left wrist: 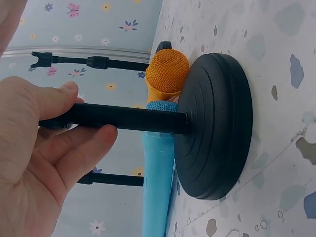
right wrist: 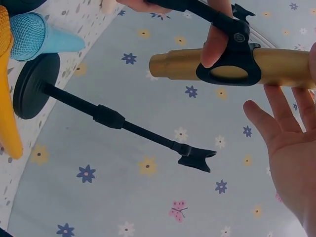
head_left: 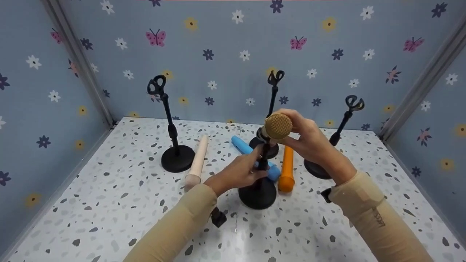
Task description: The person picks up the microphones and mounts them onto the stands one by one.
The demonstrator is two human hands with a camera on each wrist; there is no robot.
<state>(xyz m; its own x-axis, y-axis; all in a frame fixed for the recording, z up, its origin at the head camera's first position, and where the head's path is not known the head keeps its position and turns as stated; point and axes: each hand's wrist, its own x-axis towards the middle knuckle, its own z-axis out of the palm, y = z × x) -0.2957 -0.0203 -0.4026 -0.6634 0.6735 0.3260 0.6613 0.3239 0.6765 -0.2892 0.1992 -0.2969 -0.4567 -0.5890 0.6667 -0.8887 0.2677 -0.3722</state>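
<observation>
In the head view my left hand (head_left: pixel 238 170) grips the pole of a black tabletop microphone stand (head_left: pixel 257 196), thumb and fingers around it. The left wrist view shows the same pole (left wrist: pixel 133 118) above its round base on the table. My right hand (head_left: pixel 313 140) holds a gold microphone (head_left: pixel 279 126) near its mesh head, which faces the head camera. In the right wrist view the gold body (right wrist: pixel 182 65) lies through the stand's black clip (right wrist: pixel 229 74), its tail end sticking out beyond. A finger of my left hand touches the clip there.
A blue microphone (head_left: pixel 241 145) and an orange one (head_left: pixel 287 169) lie behind and beside the held stand. A pale pink microphone (head_left: pixel 198 160) lies left. Further stands rise at the left (head_left: pixel 177 159), back (head_left: pixel 273 98) and right (head_left: pixel 340 127). Flower-patterned walls (head_left: pixel 225 54) enclose the speckled table.
</observation>
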